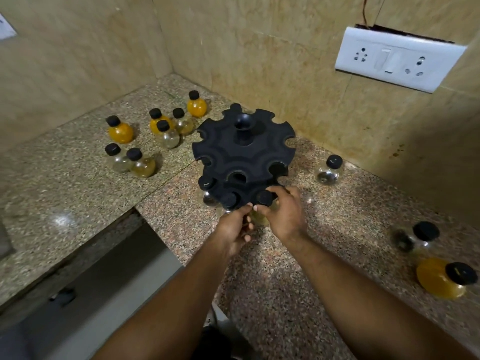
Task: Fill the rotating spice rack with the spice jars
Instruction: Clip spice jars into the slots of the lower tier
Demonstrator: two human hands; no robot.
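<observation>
black rack [244,149] may spin under the push. right hand [283,214] pinches the jar [263,198] by its cap, left hand [233,229] curls round its belly; half-seated, it could drop.

Rack [244,149] on counter [78,203], seven jars [166,133] to its left, other jars [328,170] right, slotted jar [264,198] at its front edge.

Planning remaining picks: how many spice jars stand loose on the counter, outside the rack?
10. Seven left of the rack: three orange jars, four paler jars. Three right: a clear jar near the wall, two jars at the frame edge. The rack may hide more.
</observation>
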